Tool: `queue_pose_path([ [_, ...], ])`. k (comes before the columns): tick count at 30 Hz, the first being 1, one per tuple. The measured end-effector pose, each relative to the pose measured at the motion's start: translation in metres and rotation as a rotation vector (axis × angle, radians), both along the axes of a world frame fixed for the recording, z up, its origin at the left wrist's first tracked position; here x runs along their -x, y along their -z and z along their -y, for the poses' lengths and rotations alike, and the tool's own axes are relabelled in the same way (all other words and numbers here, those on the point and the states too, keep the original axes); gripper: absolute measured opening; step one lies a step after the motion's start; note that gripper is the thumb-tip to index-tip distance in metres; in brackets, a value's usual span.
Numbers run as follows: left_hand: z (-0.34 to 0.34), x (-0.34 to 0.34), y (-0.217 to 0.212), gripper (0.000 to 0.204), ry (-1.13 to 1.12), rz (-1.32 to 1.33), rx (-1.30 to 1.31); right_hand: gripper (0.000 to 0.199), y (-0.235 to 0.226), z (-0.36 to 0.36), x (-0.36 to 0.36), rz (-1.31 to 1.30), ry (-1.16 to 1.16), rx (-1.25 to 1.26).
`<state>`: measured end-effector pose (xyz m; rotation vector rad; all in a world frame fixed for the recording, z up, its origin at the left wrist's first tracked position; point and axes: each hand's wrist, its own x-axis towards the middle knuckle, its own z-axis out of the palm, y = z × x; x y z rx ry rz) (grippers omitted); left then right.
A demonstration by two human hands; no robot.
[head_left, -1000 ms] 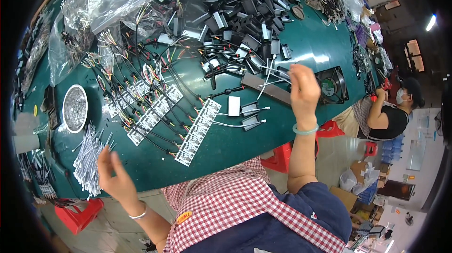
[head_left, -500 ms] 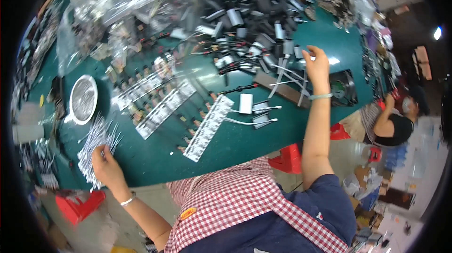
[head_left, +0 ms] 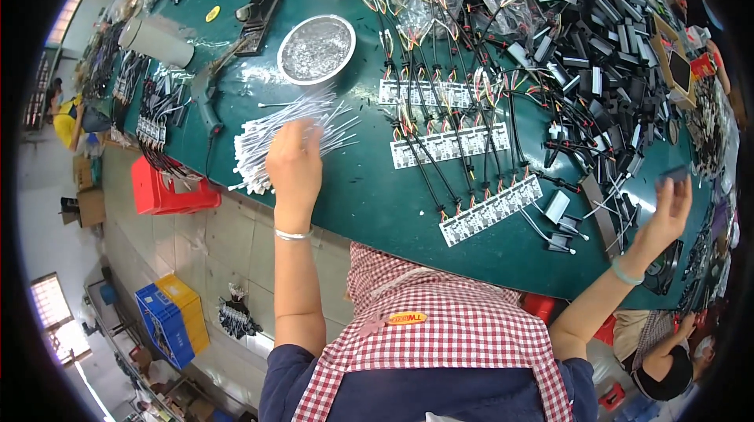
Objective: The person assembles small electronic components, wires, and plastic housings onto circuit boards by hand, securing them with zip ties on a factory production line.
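My left hand (head_left: 294, 159) reaches over a pile of thin white strips (head_left: 255, 147) that look like cable ties. Its fingers are curled together at the pile's right part; what they pinch is too blurred to make out. On the right, my right hand (head_left: 664, 222) grips a small dark block (head_left: 674, 175) between thumb and fingers, just above the table. Near that hand lie a grey flat bar (head_left: 601, 218), with white strips across it, and a white block (head_left: 557, 206) beside dark blocks with white strips through them.
White circuit panels (head_left: 452, 143) with black cables lie mid-table. Behind the pile stands a round bowl (head_left: 316, 49). A heap of dark blocks (head_left: 597, 68) fills the back right. A hot-glue gun (head_left: 208, 104) lies left. Another person (head_left: 667, 367) sits at lower right.
The view has turned left, shifting the scene rightward. My right hand has a dark block in its fingers, where none showed clearly before. My left hand remains at the white strips.
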<state>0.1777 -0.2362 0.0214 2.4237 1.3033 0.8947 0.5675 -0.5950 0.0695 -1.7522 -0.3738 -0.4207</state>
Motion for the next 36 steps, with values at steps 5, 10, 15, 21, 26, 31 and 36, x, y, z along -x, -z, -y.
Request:
queue_pose_path([
  [5,-0.017,-0.023,0.011,0.009,0.15,-0.094,-0.084,0.05,-0.013,-0.084,0.105,-0.305,-0.565,-0.083],
  [10,-0.009,-0.027,-0.013,0.005,0.141,0.094,0.011,0.056,0.009,-0.127,0.154,-0.604,-0.905,-0.248],
  [15,0.029,-0.038,-0.049,0.014,0.237,0.667,0.158,0.051,0.002,-0.139,0.172,-0.898,-0.914,-0.398],
  [21,0.053,-0.063,-0.049,0.015,0.414,0.481,-0.147,0.039,0.005,-0.145,0.175,-1.223,-0.983,-0.527],
  [26,0.061,-0.069,-0.048,0.017,0.624,0.312,-0.003,0.023,0.01,-0.149,0.178,-1.258,-0.942,-0.478],
  [31,0.07,-0.07,-0.054,0.014,0.722,0.237,0.075,0.019,0.015,-0.151,0.184,-1.234,-0.947,-0.444],
  [36,0.072,-0.068,-0.055,0.013,0.733,0.226,0.087,0.022,0.01,-0.158,0.19,-1.192,-0.908,-0.411],
])
